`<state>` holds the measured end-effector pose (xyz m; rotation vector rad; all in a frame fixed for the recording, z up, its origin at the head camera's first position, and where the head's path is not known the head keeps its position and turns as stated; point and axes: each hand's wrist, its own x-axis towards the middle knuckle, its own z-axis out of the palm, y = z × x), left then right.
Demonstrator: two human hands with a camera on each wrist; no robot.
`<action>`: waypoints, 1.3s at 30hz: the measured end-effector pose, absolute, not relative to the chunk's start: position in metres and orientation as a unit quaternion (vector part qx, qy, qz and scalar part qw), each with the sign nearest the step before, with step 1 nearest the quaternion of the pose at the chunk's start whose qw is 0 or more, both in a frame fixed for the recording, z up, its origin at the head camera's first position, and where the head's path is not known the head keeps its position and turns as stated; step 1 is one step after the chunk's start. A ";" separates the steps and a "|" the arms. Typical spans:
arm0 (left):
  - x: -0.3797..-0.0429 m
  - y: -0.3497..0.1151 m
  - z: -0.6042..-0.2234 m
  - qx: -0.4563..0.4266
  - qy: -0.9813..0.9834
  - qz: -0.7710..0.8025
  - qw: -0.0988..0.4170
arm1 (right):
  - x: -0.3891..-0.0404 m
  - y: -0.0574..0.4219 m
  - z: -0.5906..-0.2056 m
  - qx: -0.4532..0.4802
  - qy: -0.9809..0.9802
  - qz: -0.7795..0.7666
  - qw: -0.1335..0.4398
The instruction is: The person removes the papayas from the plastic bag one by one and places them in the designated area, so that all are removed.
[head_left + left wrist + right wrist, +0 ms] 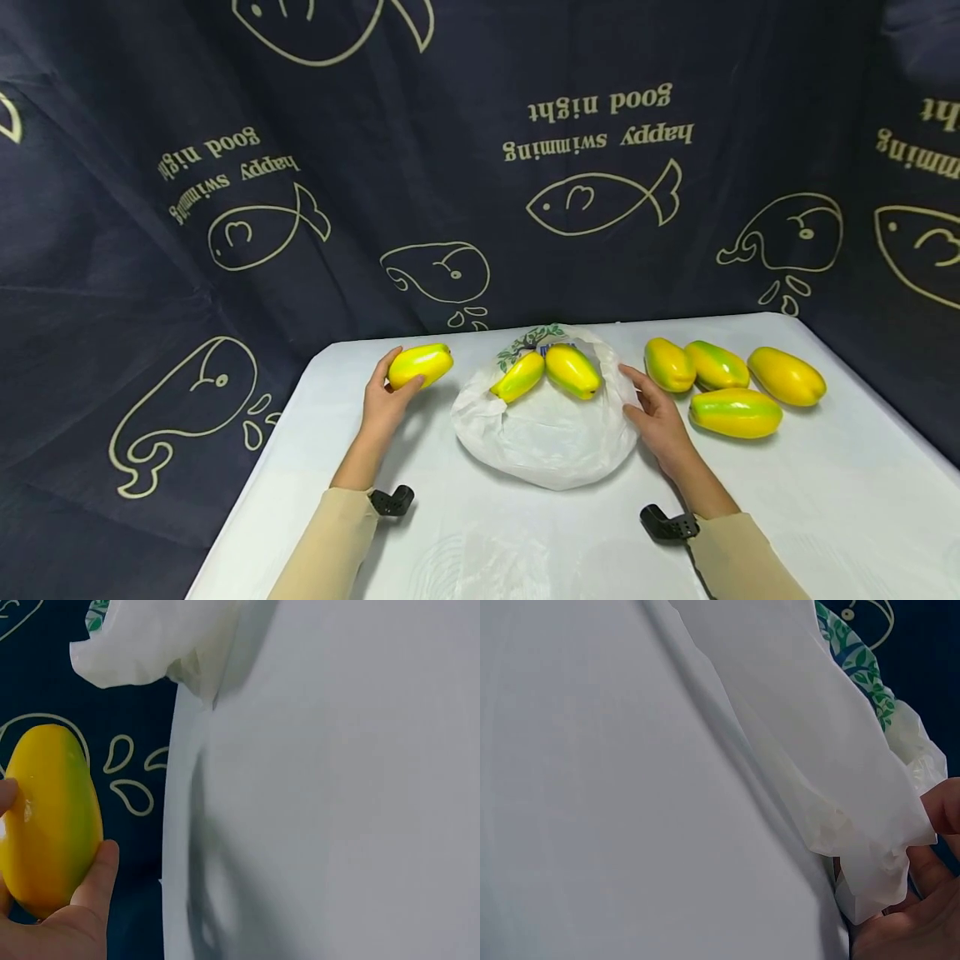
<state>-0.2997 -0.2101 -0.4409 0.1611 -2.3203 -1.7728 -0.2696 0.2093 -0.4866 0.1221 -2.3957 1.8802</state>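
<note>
A yellow-green papaya (pixel 421 366) is gripped between the thumb and fingers of my left hand (pixel 381 404), to the left of the bag. The left wrist view shows this papaya (pixel 52 817) with the thumb along its side. A white plastic bag (pixel 551 467) with a green leaf print lies spread with its mouth wide. Two papayas, one on the left (pixel 519 377) and one on the right (pixel 572 372), are inside it. My right hand (pixel 663 425) holds the bag's right rim; in the right wrist view, the bag's white edge (pixel 877 862) passes between thumb and fingers.
Several more papayas (pixel 735 413) lie grouped on the white table (pixel 847 500) to the right of my right hand. Behind the table hangs a dark blue cloth (pixel 450 167) printed with fish and whales.
</note>
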 end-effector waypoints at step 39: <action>-0.292 -0.218 -0.463 0.097 -0.868 -0.470 0.129 | -0.271 0.210 -0.488 0.041 -0.779 0.623 0.046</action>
